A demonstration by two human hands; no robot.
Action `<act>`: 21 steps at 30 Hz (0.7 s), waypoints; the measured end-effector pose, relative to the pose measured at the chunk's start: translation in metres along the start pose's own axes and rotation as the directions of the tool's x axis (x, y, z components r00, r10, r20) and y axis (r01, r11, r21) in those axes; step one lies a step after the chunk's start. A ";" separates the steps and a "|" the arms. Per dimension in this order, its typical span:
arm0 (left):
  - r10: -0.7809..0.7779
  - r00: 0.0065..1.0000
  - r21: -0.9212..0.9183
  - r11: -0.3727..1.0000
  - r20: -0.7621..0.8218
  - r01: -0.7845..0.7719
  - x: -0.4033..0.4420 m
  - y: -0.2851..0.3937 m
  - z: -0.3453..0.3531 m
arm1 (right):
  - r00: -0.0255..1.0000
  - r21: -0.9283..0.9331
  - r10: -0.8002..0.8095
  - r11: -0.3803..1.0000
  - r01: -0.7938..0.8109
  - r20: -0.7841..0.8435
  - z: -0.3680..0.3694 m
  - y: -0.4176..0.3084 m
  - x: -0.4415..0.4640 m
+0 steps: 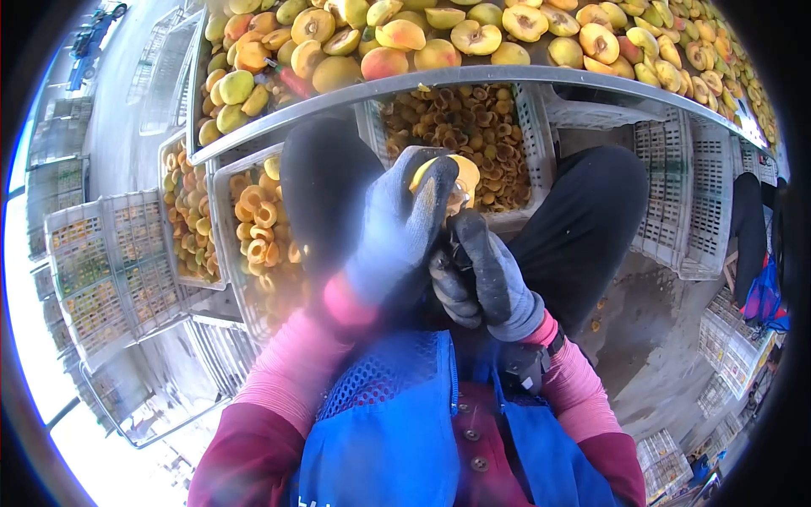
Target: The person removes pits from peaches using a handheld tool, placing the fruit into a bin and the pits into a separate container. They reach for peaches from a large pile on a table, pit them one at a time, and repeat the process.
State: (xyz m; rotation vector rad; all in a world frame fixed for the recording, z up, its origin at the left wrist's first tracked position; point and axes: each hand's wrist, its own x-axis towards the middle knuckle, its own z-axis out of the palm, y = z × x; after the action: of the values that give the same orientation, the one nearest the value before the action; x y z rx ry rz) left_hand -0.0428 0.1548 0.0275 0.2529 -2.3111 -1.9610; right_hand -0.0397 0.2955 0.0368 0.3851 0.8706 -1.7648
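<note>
A yellow peach half [465, 179] is held in my left hand [397, 215], which wears a grey glove with dark, worn fingers. Its cut face is turned to the right, toward my other hand. Just below the fruit, my right hand [481, 279], gloved the same way, has its fingers curled together and its fingertips at the fruit's lower edge. Whatever those fingers hold is hidden by the dark glove. Both hands are over my lap, in front of the metal table edge [422, 82].
Halved peaches [405, 38] cover the table ahead, with a red-handled tool [293, 82] among them. Beneath it a crate [541, 144] holds brown pieces. Crates of peach halves [258, 220] stand at left, stacked crates [684, 194] at right. Another person's leg [748, 228] is far right.
</note>
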 end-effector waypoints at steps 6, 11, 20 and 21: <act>0.011 1.000 0.099 0.995 0.023 -0.014 -0.005 -0.012 -0.007 | 0.897 0.432 0.129 0.842 -0.324 0.422 -0.025 0.017 0.014; 0.151 0.986 0.306 0.938 0.068 -0.165 -0.006 -0.032 -0.019 | 0.937 0.334 0.165 0.903 -0.270 0.309 -0.020 0.017 0.014; 0.131 0.977 0.295 0.939 0.170 -0.177 -0.009 -0.043 -0.028 | 0.878 0.445 0.205 0.798 -0.407 0.433 -0.028 0.030 0.021; 0.070 0.975 0.287 0.949 0.213 -0.130 -0.010 -0.045 -0.030 | 0.924 0.377 0.225 0.863 -0.336 0.309 -0.024 0.030 0.018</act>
State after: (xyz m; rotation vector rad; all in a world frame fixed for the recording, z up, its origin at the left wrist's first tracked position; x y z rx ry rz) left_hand -0.0246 0.1210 -0.0113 -0.0450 -2.6881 -1.6520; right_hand -0.0227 0.2959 -0.0013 0.5251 0.2210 -1.6701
